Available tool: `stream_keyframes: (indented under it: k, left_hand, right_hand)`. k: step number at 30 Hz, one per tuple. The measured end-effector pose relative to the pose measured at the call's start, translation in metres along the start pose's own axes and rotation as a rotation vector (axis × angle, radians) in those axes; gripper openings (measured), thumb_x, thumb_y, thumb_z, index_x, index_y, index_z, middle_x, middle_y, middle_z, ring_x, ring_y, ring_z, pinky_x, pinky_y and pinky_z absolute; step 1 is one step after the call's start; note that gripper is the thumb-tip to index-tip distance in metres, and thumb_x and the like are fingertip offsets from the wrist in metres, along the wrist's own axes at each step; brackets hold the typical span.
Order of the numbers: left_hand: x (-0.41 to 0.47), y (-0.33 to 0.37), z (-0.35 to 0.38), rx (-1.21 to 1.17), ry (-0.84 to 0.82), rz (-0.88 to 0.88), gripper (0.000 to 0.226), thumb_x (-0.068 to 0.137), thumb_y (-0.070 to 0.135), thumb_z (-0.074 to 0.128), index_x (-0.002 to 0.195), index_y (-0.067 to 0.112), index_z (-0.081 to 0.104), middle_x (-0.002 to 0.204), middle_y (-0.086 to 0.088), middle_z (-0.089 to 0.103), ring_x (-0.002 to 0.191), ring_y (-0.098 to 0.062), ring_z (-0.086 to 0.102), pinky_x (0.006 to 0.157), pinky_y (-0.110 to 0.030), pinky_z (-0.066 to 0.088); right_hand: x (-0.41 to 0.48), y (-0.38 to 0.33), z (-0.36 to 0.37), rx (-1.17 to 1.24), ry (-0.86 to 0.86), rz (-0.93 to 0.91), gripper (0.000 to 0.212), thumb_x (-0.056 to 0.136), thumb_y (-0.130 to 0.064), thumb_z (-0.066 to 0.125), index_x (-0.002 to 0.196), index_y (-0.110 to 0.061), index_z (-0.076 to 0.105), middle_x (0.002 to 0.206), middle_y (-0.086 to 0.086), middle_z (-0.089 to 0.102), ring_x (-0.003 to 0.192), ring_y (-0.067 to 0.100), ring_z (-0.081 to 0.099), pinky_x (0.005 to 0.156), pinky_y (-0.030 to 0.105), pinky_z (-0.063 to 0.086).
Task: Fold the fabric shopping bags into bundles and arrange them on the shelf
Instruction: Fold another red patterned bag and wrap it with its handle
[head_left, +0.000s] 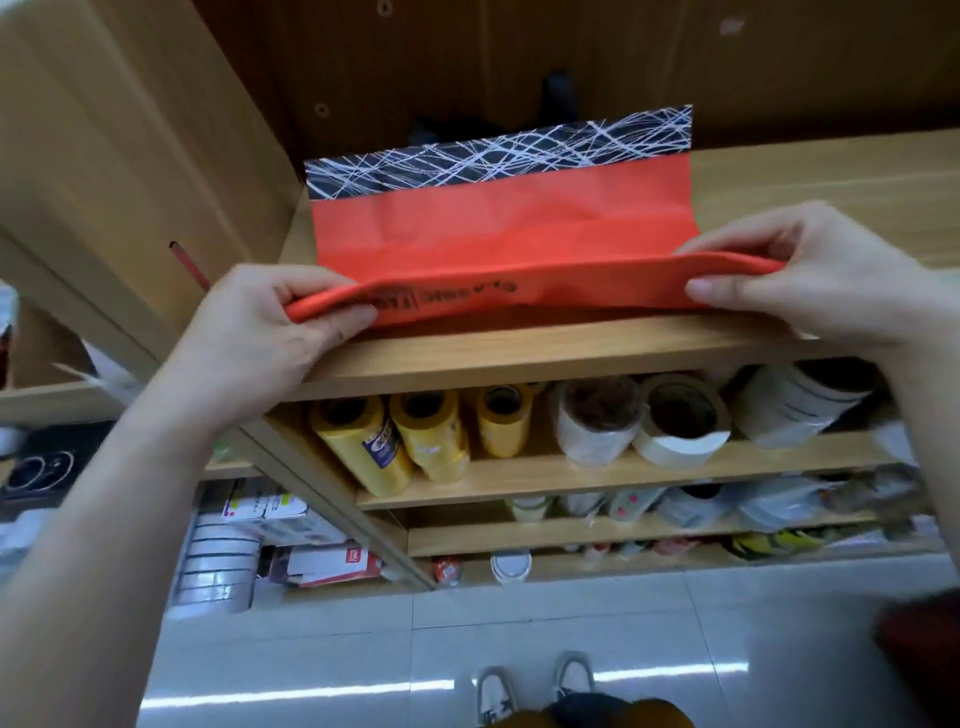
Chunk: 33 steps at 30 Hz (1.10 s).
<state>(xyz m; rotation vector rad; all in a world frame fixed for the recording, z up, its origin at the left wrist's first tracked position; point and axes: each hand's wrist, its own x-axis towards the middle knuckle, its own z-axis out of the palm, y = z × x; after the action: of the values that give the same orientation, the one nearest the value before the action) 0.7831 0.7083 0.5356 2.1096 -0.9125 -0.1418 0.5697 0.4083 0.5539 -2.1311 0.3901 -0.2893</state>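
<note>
left hand (270, 332): pinches the left end of the bag's rolled edge (519, 293), thumb on the near face, fingers curled over the top
right hand (795, 280): same pinch on the right end of the roll, thumb near, fingers over
bag (498, 228): red fabric, flat on the top shelf just beyond both hands; black band with white lines along its far edge
long axis: roll runs left to right, roughly along the shelf's front edge; right end sits a bit further back
key relation: unrolled fabric lies away from the hands, toward the shelf's back; next turn likely goes forward, away from the body; one hand per end, neither clearly nearer
step (judged): early in the roll, most of the bag still flat, no bundle yet
shelf (545, 358): wood; front edge just under the roll
room: yellow rolls (395, 441) and white tape rolls (675, 421) on the shelf below; cardboard box (104, 156) at left; pale tile floor (311, 623)
</note>
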Motion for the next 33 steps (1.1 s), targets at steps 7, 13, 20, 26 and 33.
stream_keyframes:
  k: [7,13,20,26,33]
  left_hand:
    - [0.014,0.006,0.025,0.064,0.424,-0.13,0.02,0.082,0.037,0.076,0.085,0.026,0.06,0.08,0.013,0.065,0.077,-0.016,0.062,0.074,-0.034,0.05]
    - [0.016,0.004,0.031,0.429,0.343,0.108,0.048,0.083,0.022,0.074,0.128,0.019,0.057,0.122,-0.007,0.058,0.117,-0.032,0.051,0.098,-0.042,0.039]
    - [0.02,0.001,0.022,0.56,-0.345,0.205,0.095,0.07,0.088,0.027,0.151,0.037,0.03,0.153,0.021,0.02,0.145,-0.002,0.016,0.122,-0.046,0.011]
    - [0.003,0.007,0.002,0.392,-0.358,0.174,0.061,0.08,0.039,0.077,0.135,0.043,0.05,0.143,0.024,0.045,0.133,0.007,0.039,0.11,-0.007,0.023]
    - [-0.007,0.015,0.006,-0.01,0.149,-0.102,0.005,0.085,0.028,0.073,0.082,0.027,0.069,0.071,0.015,0.065,0.071,0.002,0.058,0.059,-0.008,0.039]
  right_hand:
    - [0.023,0.016,0.025,0.106,0.521,0.087,0.041,0.075,-0.017,0.083,0.112,-0.022,0.064,0.083,0.002,0.072,0.062,0.004,0.066,0.057,0.02,0.053]
    - [0.02,0.015,0.04,-0.639,0.577,0.171,0.056,0.083,-0.041,0.073,0.134,-0.029,0.051,0.119,0.014,0.053,0.11,0.037,0.053,0.088,0.047,0.045]
    - [0.02,-0.008,0.062,-0.82,-0.17,-0.116,0.091,0.07,-0.088,0.02,0.149,-0.043,0.032,0.16,-0.007,0.028,0.148,0.017,0.023,0.118,0.046,0.024]
    - [0.015,-0.017,0.035,-0.748,-0.309,-0.126,0.074,0.075,-0.064,0.064,0.143,-0.052,0.037,0.153,-0.024,0.031,0.142,-0.001,0.03,0.117,0.03,0.028]
    - [0.008,-0.003,-0.019,-0.083,-0.153,0.036,0.017,0.072,-0.045,0.079,0.088,-0.044,0.077,0.094,-0.014,0.075,0.088,0.0,0.067,0.081,0.014,0.05]
